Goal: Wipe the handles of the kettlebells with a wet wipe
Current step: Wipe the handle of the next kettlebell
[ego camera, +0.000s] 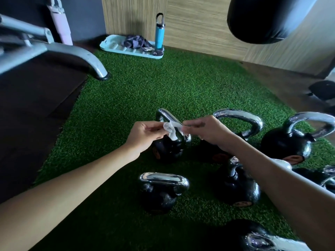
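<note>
Two grips pinched the wipe: left grip and right grip clamped on its ends. Just below lay the handle, pointing toward the grass's far edge.

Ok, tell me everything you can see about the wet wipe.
The wet wipe is a small white sheet, thin and crumpled, slightly translucent. Both hands hold it: the left hand pinches one end, the right hand the other, a fold hanging between. It overlaps a kettlebell's chrome handle; contact is unclear.
</note>
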Motion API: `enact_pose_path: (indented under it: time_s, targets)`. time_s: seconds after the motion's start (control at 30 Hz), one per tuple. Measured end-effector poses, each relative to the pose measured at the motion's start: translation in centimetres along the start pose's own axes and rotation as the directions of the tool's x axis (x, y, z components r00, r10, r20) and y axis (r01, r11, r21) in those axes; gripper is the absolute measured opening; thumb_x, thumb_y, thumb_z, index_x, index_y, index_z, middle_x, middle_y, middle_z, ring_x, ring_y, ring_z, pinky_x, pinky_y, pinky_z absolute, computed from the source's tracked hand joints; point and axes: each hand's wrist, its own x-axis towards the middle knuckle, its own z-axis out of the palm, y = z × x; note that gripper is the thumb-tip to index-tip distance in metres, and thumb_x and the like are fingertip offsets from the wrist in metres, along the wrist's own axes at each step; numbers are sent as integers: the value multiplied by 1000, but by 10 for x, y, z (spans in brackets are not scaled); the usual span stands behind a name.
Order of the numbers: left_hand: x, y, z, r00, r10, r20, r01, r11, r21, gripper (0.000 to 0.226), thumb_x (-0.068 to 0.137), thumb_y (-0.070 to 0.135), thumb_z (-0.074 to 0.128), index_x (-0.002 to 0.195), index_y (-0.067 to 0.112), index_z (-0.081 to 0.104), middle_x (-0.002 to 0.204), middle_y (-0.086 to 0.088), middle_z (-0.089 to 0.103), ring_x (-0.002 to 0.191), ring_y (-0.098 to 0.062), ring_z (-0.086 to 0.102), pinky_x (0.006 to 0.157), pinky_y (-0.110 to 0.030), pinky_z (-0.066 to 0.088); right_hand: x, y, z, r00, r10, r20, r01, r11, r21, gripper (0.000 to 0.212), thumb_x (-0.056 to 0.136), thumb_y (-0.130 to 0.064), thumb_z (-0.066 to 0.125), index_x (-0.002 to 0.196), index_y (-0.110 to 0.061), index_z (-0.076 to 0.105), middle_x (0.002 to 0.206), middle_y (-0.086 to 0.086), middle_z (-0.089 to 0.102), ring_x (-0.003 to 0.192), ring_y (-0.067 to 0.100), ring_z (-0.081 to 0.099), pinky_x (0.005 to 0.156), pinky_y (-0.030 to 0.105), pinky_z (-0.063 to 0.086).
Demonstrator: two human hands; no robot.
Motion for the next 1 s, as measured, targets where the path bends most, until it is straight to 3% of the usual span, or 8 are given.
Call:
enact_pose_path:
  time_s: [0.1, 0.2, 0.4, 0.5, 0.57, 0.7, 0.83, 1.0]
  targets:
    - [0, 6, 8, 999, 35, 38, -35, 999, 6, 29, 82, 1, 77, 110, 8, 76, 100, -4, 79, 94, -16, 76, 82, -23, 60, -2, -2, 0, 998, -7, 66, 0, 994, 105, 30, 76, -43, 79, 103, -30, 78, 72, -8, 73, 62, 14, 53, 62, 26, 46]
    - [4, 8, 18, 991, 120, 58, -126, 985, 115, 32, 80, 14, 82, 111, 10, 78, 103, -1, 79, 99, -16, 75, 93, -29, 57, -4, -2, 1, 999, 1, 33, -9, 972, 233, 26, 78, -30, 80, 102, -20, 80, 69, -6, 72, 54, 6, 44, 50, 16, 38]
    - [12, 18, 33, 997, 77, 12, -78, 994, 74, 37, 74, 4, 86, 110, 7, 77, 101, -1, 79, 92, -14, 77, 85, -24, 60, 0, 10, -4, 975, 157, -158, -109, 955, 276, 21, 77, -25, 85, 95, -15, 81, 66, -1, 67, 48, 4, 42, 45, 17, 34]
    - [11, 14, 43, 976, 74, -204, 13, 918, 397, 34, 73, 34, 89, 105, 32, 78, 97, 16, 76, 85, -11, 74, 77, -33, 62, 0, 21, -9, 895, 260, -362, -161, 946, 281, 17, 80, -28, 84, 92, -16, 80, 65, -7, 66, 37, -2, 45, 42, 16, 38]
    - [15, 14, 53, 937, 24, -349, 175, 833, 525, 69, 62, 63, 86, 124, 40, 67, 114, 15, 64, 93, -9, 67, 71, -32, 60, 1, 30, -9, 839, 333, -430, -223, 932, 287, 11, 80, -31, 84, 87, -22, 80, 75, -4, 72, 46, 3, 51, 49, 23, 46]
    - [32, 13, 77, 897, -153, -414, 377, 755, 537, 130, 45, 85, 80, 153, 33, 30, 141, -2, 42, 118, -22, 57, 88, -43, 58, 4, 38, -2, 788, 416, -455, -283, 900, 333, 16, 77, -35, 86, 88, -24, 81, 86, 1, 77, 59, 10, 55, 59, 28, 50]
    - [32, 7, 85, 914, -92, -395, 334, 724, 604, 133, 53, 82, 79, 158, 25, 21, 145, -5, 42, 123, -26, 57, 81, -36, 50, 7, 37, -1, 792, 405, -458, -284, 907, 311, 11, 77, -33, 86, 79, -28, 76, 82, -1, 74, 56, 7, 53, 52, 23, 43]
    - [22, 3, 67, 930, -1, -367, 249, 735, 630, 130, 54, 75, 83, 158, 20, 28, 142, -6, 50, 122, -23, 58, 86, -39, 54, 6, 36, -3, 815, 383, -435, -259, 912, 317, 15, 80, -32, 84, 75, -32, 70, 77, -8, 70, 60, 6, 54, 52, 21, 43]
